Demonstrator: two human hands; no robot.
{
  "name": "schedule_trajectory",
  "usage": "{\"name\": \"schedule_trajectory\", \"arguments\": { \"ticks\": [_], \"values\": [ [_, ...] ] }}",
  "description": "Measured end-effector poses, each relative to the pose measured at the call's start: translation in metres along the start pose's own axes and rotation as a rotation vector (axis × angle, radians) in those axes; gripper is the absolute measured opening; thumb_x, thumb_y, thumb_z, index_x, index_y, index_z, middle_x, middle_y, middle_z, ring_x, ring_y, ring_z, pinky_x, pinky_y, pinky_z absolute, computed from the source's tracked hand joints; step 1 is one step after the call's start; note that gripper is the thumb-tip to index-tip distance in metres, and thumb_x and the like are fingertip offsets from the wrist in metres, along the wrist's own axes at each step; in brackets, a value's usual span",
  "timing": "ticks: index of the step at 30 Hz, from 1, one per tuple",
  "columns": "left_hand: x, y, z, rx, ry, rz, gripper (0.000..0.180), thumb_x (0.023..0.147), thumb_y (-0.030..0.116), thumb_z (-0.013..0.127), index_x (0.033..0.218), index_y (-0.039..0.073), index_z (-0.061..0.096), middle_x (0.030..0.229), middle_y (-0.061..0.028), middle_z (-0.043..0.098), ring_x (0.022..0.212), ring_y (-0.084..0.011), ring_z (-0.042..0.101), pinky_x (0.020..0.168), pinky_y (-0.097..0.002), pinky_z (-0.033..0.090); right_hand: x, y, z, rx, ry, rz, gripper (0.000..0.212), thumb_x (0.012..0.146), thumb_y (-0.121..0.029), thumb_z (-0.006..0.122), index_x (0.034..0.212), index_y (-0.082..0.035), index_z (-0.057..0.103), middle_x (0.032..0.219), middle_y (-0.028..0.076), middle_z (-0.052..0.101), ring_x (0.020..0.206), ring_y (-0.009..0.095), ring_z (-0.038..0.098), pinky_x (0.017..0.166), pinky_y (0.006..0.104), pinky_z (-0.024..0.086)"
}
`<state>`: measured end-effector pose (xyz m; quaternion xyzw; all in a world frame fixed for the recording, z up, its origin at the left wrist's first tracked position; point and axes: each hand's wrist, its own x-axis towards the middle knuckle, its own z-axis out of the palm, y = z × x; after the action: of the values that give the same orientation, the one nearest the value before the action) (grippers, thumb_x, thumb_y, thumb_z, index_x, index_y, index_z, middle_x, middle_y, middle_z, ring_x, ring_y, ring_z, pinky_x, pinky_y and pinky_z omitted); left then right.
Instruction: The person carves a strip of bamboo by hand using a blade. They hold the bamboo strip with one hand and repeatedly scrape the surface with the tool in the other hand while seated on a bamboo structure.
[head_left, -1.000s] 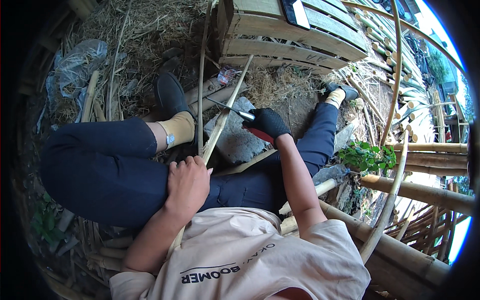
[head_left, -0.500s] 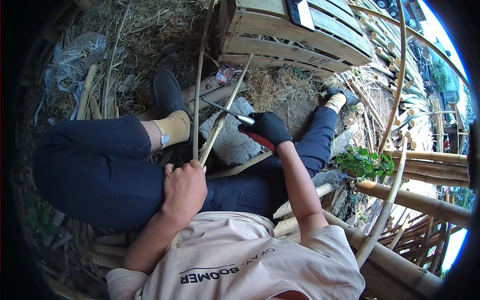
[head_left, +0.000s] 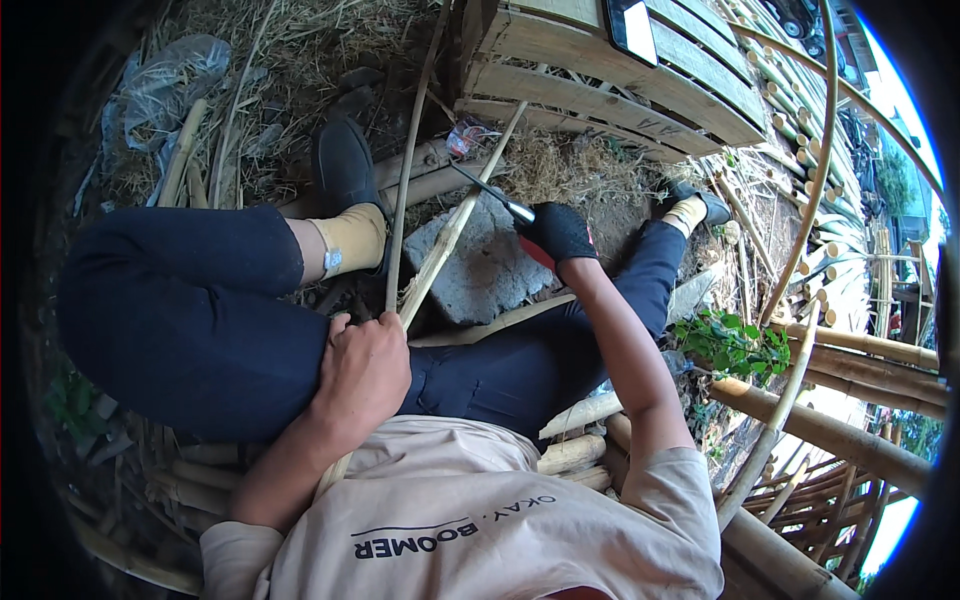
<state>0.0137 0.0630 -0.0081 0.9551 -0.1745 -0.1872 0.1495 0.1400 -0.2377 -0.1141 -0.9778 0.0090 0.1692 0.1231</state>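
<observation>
Your right hand, clamping the knife, is moving farther from your left hand, which is gripping the bamboo strip: probably light, springy, best held there.

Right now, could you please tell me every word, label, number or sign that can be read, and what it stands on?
Shirt: large dark printed lettering, legible, but I won't copy its wording.
Crate: dark marks on a slat, too unclear to read.
Wrapper: too small to read.
</observation>
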Motion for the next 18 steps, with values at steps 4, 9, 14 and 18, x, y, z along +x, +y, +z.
{"name": "schedule_trajectory", "arguments": {
  "ticks": [4,9,14,18],
  "values": [
    [0.001,0.001,0.002,-0.006,-0.007,0.014,0.018,0.097,0.013,0.055,0.090,-0.002,0.063,0.072,-0.0226,0.068,0.076,-0.0407,0.069,0.098,-0.0519,0.046,0.035,0.046,0.009,0.012,0.015,0.024,0.038,0.084,-0.041,0.070,0.096,-0.006,0.078,0.090,0.026,0.072,0.086,0.043,0.071,0.080,0.0485,0.056],
    [0.004,0.005,0.002,0.033,0.008,-0.031,0.022,0.098,0.015,0.056,0.088,-0.001,0.065,0.073,-0.0229,0.069,0.075,-0.0390,0.070,0.094,-0.0489,0.048,0.028,0.038,0.006,0.176,-0.076,0.058,0.043,0.083,-0.042,0.074,0.096,0.000,0.076,0.089,0.027,0.072,0.083,0.042,0.071,0.079,0.0457,0.055],
    [0.012,0.009,0.003,0.027,-0.030,-0.050,0.025,0.099,0.018,0.057,0.086,-0.001,0.066,0.072,-0.0218,0.069,0.073,-0.0376,0.070,0.083,-0.0469,0.049,-0.021,-0.002,-0.001,0.201,-0.186,-0.089,0.037,0.085,-0.041,0.072,0.106,-0.012,0.077,0.099,0.022,0.073,0.095,0.041,0.070,0.087,0.0462,0.055],
    [0.013,0.006,0.006,0.063,0.007,-0.034,0.026,0.099,0.019,0.059,0.083,0.000,0.067,0.071,-0.0203,0.069,0.070,-0.0370,0.069,0.079,-0.0464,0.049,-0.031,-0.019,0.009,0.248,-0.204,-0.110,0.035,0.085,-0.042,0.072,0.104,-0.013,0.077,0.099,0.021,0.074,0.095,0.040,0.071,0.086,0.0464,0.055]
  ]
}}
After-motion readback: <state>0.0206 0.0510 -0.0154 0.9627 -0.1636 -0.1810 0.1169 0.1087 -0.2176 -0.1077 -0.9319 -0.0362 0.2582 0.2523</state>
